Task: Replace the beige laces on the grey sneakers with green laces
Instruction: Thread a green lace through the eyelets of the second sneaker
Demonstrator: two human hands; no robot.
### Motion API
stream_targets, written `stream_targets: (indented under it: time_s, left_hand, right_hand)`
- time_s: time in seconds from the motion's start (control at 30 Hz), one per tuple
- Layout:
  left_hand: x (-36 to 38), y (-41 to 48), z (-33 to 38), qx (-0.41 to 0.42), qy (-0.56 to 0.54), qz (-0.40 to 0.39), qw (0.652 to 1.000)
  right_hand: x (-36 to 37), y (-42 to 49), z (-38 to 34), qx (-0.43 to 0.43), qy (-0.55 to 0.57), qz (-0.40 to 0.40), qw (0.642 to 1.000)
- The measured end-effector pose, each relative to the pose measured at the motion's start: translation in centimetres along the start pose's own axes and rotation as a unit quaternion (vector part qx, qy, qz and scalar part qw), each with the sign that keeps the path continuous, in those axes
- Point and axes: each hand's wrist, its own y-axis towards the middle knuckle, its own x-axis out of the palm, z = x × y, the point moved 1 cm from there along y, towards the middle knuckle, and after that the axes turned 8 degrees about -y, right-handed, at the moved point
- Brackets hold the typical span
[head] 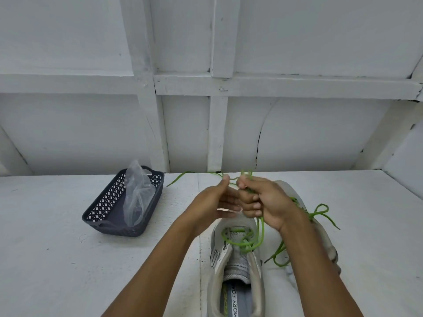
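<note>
While my right hand (263, 202) is grasping the green lace (261, 227) above the nearer grey sneaker (239, 264), my left hand (212, 202) is hovering released; next, I think, is tightening and tying.

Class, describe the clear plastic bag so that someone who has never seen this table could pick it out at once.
Start at the white table; on its left side, well left of the nearer grey sneaker, sits a dark perforated basket. Standing inside it is the clear plastic bag. It is the only see-through thing there, poking above the basket's rim.
</note>
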Motion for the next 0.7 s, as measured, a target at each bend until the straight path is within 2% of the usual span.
stream_targets:
  time_s: [0.07, 0.17, 0.23, 0.3, 0.43, 0.5, 0.57, 0.7]
  left_hand:
    - [0.4, 0.3, 0.8, 0.004, -0.038, -0.027, 0.999]
    - [0.9, 0.6, 2.1, 0.033, -0.034, 0.002, 0.999]
    - [0.9, 0.9, 2.5, 0.035, -0.015, 0.032, 0.999]
    - [0.6, 1.1, 2.3, 0.025, 0.008, 0.038, 0.999]
    - [0.7, -1.2, 0.3, -0.004, 0.077, -0.079, 0.994]
    - [1.2, -2.3, -0.7, 0.01, 0.083, -0.1, 0.991]
    - [1.6, -2.9, -1.2, 0.055, 0.079, -0.084, 0.992]
    - [1.8, -3.8, -1.1, 0.118, 0.111, -0.035, 0.986]
  right_hand:
    - [0.9, -0.2, 0.8, 0.009, -0.047, -0.025, 0.999]
    - [1.6, -0.5, 1.9, 0.024, -0.069, -0.05, 0.996]
    - [1.9, -0.3, 2.1, 0.008, -0.02, -0.042, 0.999]
    - [1.7, 0.1, 1.9, -0.028, 0.064, 0.0, 0.998]
    - [0.7, 1.1, 0.5, -0.055, 0.141, 0.069, 0.986]
    - [0.3, 1.5, -0.3, -0.057, 0.17, 0.076, 0.981]
    - [0.3, 1.8, -1.1, -0.064, 0.196, 0.072, 0.976]
    - [0.5, 2.2, -2.8, -0.077, 0.174, 0.058, 0.98]
